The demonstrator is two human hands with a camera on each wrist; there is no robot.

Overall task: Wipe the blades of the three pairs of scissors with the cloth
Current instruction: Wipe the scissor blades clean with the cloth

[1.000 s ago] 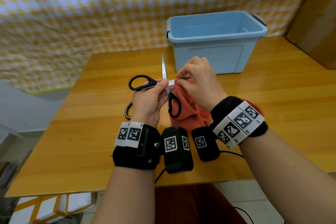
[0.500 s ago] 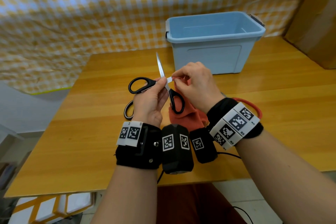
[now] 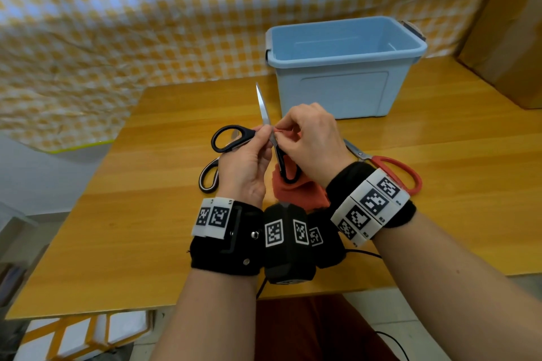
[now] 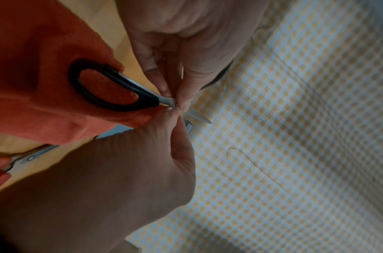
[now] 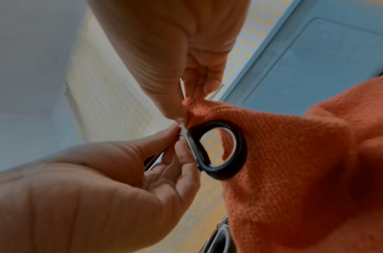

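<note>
My left hand holds the black-handled scissors spread wide above the table, pinching them at the pivot; one blade points up. My right hand pinches the orange cloth round the other blade close to the pivot, hiding that blade. In the left wrist view the left hand grips the pivot beside a handle loop, and the right hand pinches the cloth. The red-handled scissors lie behind my right wrist. A third pair lies under my left hand.
A blue plastic bin stands open at the back of the wooden table. A cardboard box sits at the far right. A checked cloth hangs behind the table.
My right hand has slid the cloth along the sideways blade towards the pivot. The upright blade has tilted a little to the left. The red scissors now show behind my right wrist.
</note>
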